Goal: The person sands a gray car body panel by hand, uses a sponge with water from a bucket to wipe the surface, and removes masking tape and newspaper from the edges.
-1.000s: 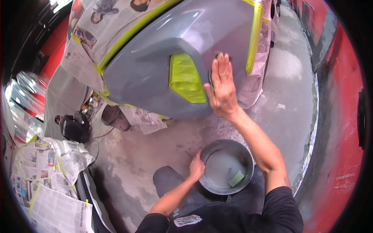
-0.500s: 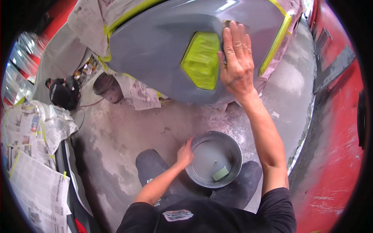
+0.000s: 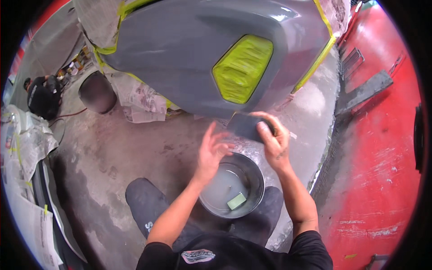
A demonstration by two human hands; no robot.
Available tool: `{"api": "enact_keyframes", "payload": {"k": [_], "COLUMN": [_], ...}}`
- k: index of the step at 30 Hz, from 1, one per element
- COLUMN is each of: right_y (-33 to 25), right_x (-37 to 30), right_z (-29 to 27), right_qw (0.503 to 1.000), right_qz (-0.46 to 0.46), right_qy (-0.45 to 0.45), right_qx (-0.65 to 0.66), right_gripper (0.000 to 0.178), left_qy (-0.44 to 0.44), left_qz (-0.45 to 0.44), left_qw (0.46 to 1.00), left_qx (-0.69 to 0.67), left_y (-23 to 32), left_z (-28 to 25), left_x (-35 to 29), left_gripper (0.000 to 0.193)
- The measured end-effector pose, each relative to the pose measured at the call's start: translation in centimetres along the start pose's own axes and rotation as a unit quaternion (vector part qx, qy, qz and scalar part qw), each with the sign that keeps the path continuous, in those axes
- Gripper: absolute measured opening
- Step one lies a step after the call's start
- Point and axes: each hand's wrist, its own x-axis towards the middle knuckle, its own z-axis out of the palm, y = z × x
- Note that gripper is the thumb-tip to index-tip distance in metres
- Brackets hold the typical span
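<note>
My right hand (image 3: 277, 143) pinches a dark grey sheet of sandpaper (image 3: 244, 126) between thumb and fingers, just below the lower edge of a grey car body panel (image 3: 166, 56). My left hand (image 3: 210, 155) is raised with its fingers spread, slightly blurred, left of the sandpaper and apart from it. Beneath both hands, between my knees, stands a dark bucket (image 3: 260, 182) of cloudy water. A pale green block (image 3: 236, 201) lies in it. Yellow-green masking tape covers a many-sided opening (image 3: 243, 69) in the panel.
Newspaper (image 3: 143, 100) and tape edge the panel. A dark bin (image 3: 97, 92) stands on the floor at left, with a crouching person (image 3: 44, 96) beyond it. Paper-covered parts (image 3: 33, 135) line the left side. A scuffed red surface (image 3: 373, 180) rises at right.
My right hand has come down off the panel, bringing the sandpaper toward me. My left hand has risen from the bucket's rim toward it. The view has shifted a little to the right.
</note>
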Motion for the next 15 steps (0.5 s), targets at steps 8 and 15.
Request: {"api": "enact_keyframes", "payload": {"k": [8, 15], "right_y": [-4.2, -6.7], "right_x": [2.2, 5.8], "right_z": [1.7, -1.7], "right_qw": [0.893, 0.807], "right_qz": [-0.212, -0.158], "right_qy": [-0.144, -0.104], "right_qx": [-0.369, -0.56], "right_gripper": [0.047, 0.014], "left_qy": [-0.086, -0.105], "left_qz": [0.196, -0.039], "left_qw": [0.955, 0.989], "left_qx": [0.203, -0.092], "left_y": [4.2, 0.8], "left_z": [-1.7, -1.8], "left_x": [3.1, 3.0], "left_gripper": [0.019, 0.023]}}
